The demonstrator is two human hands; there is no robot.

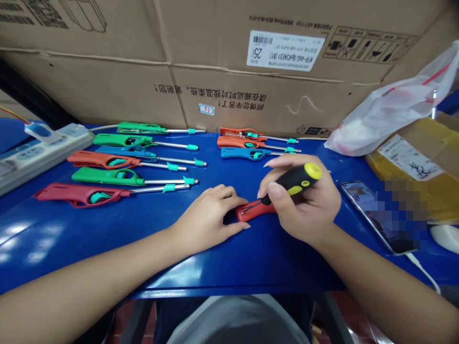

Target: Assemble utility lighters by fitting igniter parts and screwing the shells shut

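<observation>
My right hand is wrapped round a black and yellow screwdriver, its thin shaft slanting down to the left. The tip meets the end of a red lighter lying on the blue table. Thumb and fingers of my left hand pinch that same end of the lighter from both sides. My right hand hides the rest of the lighter. To the left lie several long-nosed lighters in rows, among them a red one and a green one. Behind my right hand are two orange lighters and a blue one.
A large cardboard box stands along the back. At left sits a white power strip. On the right are a phone with a white cable, a taped parcel, a plastic bag and a white mouse.
</observation>
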